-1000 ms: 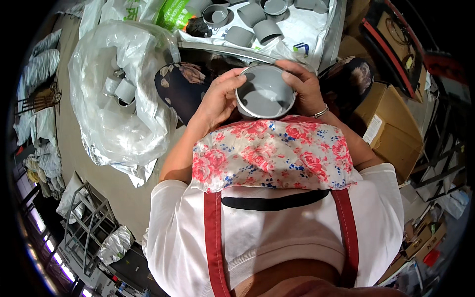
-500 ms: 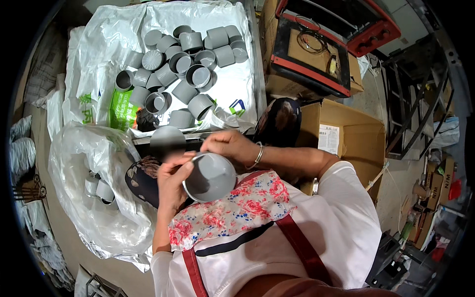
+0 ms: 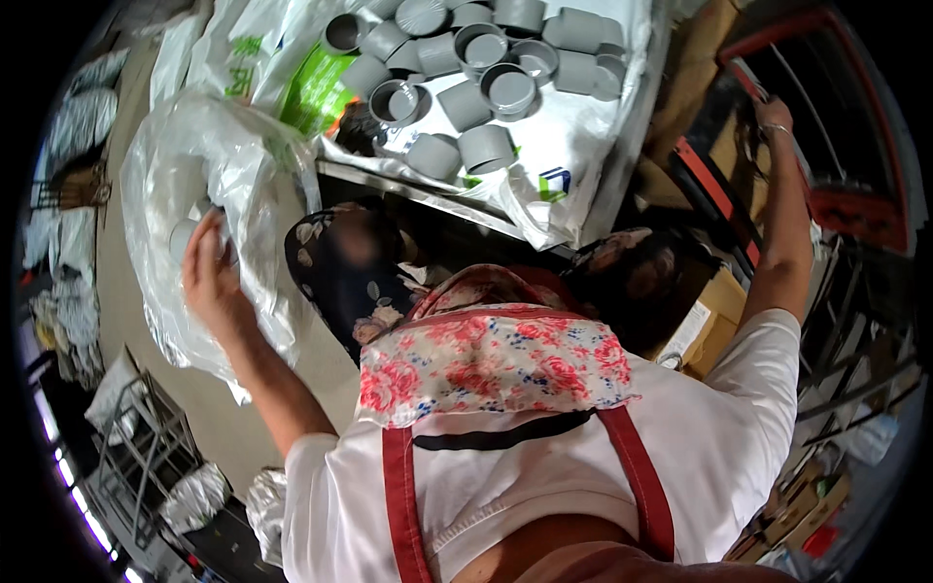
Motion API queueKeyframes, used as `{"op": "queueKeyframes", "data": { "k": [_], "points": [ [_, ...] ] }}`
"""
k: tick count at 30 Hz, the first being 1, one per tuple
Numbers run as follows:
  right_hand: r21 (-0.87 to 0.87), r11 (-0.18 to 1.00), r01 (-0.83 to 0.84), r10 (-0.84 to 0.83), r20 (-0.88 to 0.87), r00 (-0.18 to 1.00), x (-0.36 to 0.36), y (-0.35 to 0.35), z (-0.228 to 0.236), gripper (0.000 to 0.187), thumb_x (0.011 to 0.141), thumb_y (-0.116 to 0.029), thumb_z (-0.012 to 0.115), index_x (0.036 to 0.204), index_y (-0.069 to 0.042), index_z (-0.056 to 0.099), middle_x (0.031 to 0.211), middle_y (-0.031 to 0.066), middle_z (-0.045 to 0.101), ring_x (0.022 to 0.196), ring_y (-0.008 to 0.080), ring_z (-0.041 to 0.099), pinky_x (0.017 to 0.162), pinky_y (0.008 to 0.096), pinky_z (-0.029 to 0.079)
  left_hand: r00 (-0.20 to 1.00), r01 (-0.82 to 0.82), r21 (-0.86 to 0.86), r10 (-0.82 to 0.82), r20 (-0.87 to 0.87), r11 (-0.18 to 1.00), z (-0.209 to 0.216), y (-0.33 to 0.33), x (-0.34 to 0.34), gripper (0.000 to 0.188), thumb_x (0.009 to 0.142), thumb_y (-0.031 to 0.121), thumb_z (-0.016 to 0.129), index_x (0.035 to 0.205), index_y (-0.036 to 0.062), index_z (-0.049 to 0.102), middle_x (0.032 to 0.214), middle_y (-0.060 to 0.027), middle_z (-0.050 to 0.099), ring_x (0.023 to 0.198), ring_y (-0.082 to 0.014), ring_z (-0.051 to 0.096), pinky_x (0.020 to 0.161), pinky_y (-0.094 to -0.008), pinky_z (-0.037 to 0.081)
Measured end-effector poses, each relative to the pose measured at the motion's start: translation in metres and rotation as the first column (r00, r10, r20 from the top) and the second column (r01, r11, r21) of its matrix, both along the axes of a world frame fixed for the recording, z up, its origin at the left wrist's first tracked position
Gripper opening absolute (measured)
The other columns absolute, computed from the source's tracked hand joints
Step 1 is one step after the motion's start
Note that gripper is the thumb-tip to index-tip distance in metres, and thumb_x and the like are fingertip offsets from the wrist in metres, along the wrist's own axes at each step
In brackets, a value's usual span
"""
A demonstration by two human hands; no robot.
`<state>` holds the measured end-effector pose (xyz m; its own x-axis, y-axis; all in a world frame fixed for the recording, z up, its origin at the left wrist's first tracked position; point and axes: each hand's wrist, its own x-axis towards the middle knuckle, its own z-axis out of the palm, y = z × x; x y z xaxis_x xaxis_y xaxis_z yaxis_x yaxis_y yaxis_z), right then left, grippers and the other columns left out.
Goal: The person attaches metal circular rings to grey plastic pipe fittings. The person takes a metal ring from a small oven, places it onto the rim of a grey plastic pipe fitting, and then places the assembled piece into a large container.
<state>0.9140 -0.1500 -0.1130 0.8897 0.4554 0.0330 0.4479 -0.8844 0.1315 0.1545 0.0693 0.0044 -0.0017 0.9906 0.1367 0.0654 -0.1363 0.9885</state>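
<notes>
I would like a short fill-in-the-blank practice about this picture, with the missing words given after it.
1. The left hand is at a clear bag made of ____.
2. The right hand is at a dark lid edged in ____.
3. Many grey cups lie on a sheet coloured mainly ____.
4. A bracelet circles the person's right ____.

Missing words: plastic; red; white; wrist.

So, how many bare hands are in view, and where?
2: the left hand is over the clear plastic bag, and the right hand is at the edge of the red-framed lid. No other hand shows.
</notes>
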Motion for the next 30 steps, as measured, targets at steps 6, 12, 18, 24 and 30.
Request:
{"op": "queueKeyframes", "data": {
  "k": [6, 12, 18, 24, 30],
  "points": [
    [0.055, 0.985, -0.162, 0.155, 0.121, 0.981, -0.036, 0.018, 0.027, 0.030, 0.081, -0.029, 0.052, 0.101, -0.007, 0.059, 0.101, 0.0169, 0.058, 0.096, 0.0317, 0.055, 0.080, 0.0391, 0.044, 0.924, 0.381, -0.147, -0.380, 0.034, 0.913, -0.023, 0.021, 0.114, 0.025, 0.084, 0.010, 0.053, 0.105, -0.0041, 0.055, 0.107, -0.0131, 0.057, 0.103, -0.0194, 0.053, 0.086, -0.0295, 0.041],
    [-0.218, 0.597, -0.772, 0.731, -0.248, 0.636, -0.213, 0.096, 0.016, 0.017, 0.077, -0.001, 0.053, 0.093, -0.005, 0.056, 0.086, 0.0120, 0.061, 0.079, 0.0267, 0.060, 0.066, 0.0354, 0.050, 0.912, 0.408, -0.326, -0.400, 0.097, 0.853, -0.065, 0.040, 0.169, 0.016, 0.083, 0.006, 0.054, 0.096, -0.0032, 0.059, 0.094, -0.0096, 0.061, 0.086, -0.0151, 0.057, 0.079, -0.0248, 0.043],
    [0.181, 0.031, -0.983, 0.999, -0.039, 0.024, -0.300, 0.175, -0.120, 0.014, 0.077, -0.006, 0.044, 0.089, -0.005, 0.051, 0.076, 0.0111, 0.058, 0.070, 0.0267, 0.059, 0.060, 0.0350, 0.047, 0.852, 0.514, -0.375, -0.509, 0.121, 0.771, -0.088, 0.033, 0.171, 0.015, 0.082, 0.010, 0.058, 0.093, 0.0013, 0.062, 0.083, -0.0011, 0.061, 0.076, -0.0063, 0.053, 0.069, -0.0187, 0.040],
    [0.115, 0.304, -0.946, 0.940, -0.195, 0.279, -0.313, 0.200, -0.128, 0.010, 0.075, -0.012, 0.048, 0.074, -0.005, 0.055, 0.070, 0.0122, 0.057, 0.068, 0.0276, 0.059, 0.061, 0.0377, 0.047, 0.818, 0.516, -0.389, -0.574, -0.043, 0.763, -0.093, 0.034, 0.163, 0.019, 0.079, 0.013, 0.061, 0.093, -0.0003, 0.061, 0.079, 0.0003, 0.059, 0.072, -0.0070, 0.052, 0.067, -0.0197, 0.041],
    [0.645, 0.725, -0.242, 0.627, -0.763, -0.153, -0.370, 0.120, 0.021, 0.018, 0.078, -0.018, 0.062, 0.088, -0.003, 0.063, 0.063, 0.0032, 0.058, 0.054, 0.0090, 0.053, 0.052, 0.0241, 0.044, 0.519, 0.845, 0.209, -0.659, -0.545, 0.492, -0.070, 0.006, 0.169, 0.050, 0.071, 0.018, 0.068, 0.117, 0.0097, 0.052, 0.123, -0.0123, 0.047, 0.119, -0.0248, 0.038, 0.099, -0.0348, 0.029]
  ]
}}
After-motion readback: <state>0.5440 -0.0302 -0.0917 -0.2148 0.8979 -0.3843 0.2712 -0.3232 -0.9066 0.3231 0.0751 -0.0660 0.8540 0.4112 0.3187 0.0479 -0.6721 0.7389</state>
